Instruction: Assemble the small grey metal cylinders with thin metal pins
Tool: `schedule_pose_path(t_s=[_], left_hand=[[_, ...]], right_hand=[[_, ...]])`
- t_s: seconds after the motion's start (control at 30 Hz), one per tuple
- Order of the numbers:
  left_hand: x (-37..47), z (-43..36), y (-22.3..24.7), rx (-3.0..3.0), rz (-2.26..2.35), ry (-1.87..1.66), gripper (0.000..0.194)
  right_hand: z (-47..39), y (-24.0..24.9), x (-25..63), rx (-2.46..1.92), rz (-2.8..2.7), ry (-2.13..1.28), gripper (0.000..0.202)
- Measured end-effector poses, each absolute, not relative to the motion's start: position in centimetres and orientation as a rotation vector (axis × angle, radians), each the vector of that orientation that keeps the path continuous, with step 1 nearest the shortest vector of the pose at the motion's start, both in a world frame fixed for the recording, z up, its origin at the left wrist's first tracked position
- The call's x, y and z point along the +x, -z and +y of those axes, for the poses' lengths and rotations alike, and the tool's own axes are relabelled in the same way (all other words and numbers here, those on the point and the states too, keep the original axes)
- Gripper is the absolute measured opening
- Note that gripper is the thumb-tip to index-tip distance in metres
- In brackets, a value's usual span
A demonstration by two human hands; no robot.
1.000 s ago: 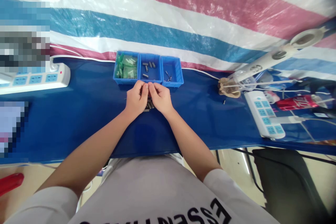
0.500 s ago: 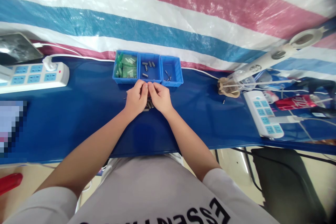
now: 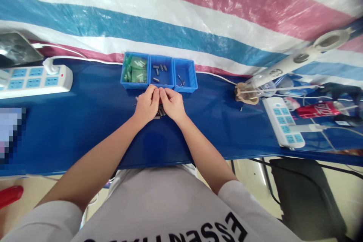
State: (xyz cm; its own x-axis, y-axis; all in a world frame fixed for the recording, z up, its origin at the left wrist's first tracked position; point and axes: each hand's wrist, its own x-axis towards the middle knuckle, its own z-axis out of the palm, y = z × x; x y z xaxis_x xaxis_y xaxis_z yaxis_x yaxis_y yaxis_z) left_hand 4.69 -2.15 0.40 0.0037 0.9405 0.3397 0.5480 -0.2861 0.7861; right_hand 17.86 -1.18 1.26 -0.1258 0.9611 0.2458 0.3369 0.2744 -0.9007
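Note:
My left hand [image 3: 147,105] and my right hand [image 3: 173,105] meet just in front of the blue bins, thumbs side by side and fingers curled. Whatever they hold is hidden between them. Several small dark metal cylinders [image 3: 160,112] lie on the blue table between my palms, partly covered. Behind my hands, the middle bin [image 3: 167,82] contains several grey cylinders. Green packets and pale pieces fill the left bin [image 3: 134,85]. In the right bin [image 3: 189,88] lie a few thin metal pins.
At the left is a white power strip [image 3: 36,83] beside a dark device. On the right stand a tan holder [image 3: 246,96], a loose screw [image 3: 241,109], another power strip [image 3: 283,123] and a red bottle [image 3: 317,110]. A striped sheet [image 3: 170,19] hangs behind.
The view has shifted slightly. My hands remain together over the cylinders, with almost the same finger pose.

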Motion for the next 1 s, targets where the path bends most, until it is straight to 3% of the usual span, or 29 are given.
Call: schedule_pose_path(t_s=[1.0], left_hand=[[4.63, -1.92, -0.46, 1.891, 1.565, -1.099, 0.028]], right_hand=[[-1.00, -1.21, 18.11, -1.286, -1.689, -0.900, 0.046]])
